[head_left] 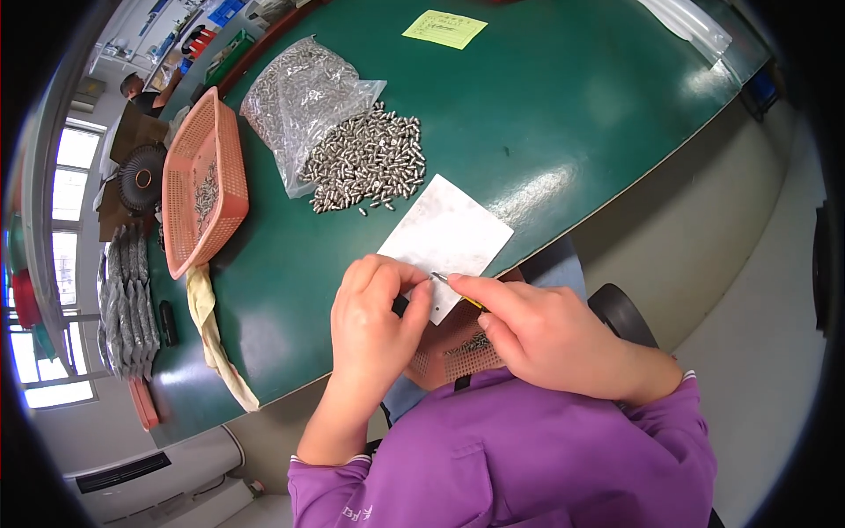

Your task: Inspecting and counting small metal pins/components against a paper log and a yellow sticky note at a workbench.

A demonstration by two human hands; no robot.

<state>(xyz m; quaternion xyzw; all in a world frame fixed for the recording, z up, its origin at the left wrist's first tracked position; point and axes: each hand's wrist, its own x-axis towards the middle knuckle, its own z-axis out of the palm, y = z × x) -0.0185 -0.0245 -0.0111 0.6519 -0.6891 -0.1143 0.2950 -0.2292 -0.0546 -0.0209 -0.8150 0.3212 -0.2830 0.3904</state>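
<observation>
Over a white sheet point(444, 227) at the table's near edge, both my hands work close together. My left hand point(374, 308) is closed in a pinch, thumb against forefinger; whatever sits between the fingertips is too small and hidden to name. My right hand point(546, 330) grips a yellow-handled tool point(473, 303), its forefinger stretched along it and its thin metal tip touching or nearly touching the left fingertips. Beyond the sheet lies a heap of small silvery metal parts point(374, 163), spilled from a clear plastic bag point(304, 101).
A pink plastic basket point(236, 176) with some metal parts stands at the left, with a pale cloth strip point(204, 312) below it. Under the table edge, another basket point(431, 368) sits at my lap. A yellow paper slip point(444, 29) lies far off. A person point(145, 95) is in the background.
</observation>
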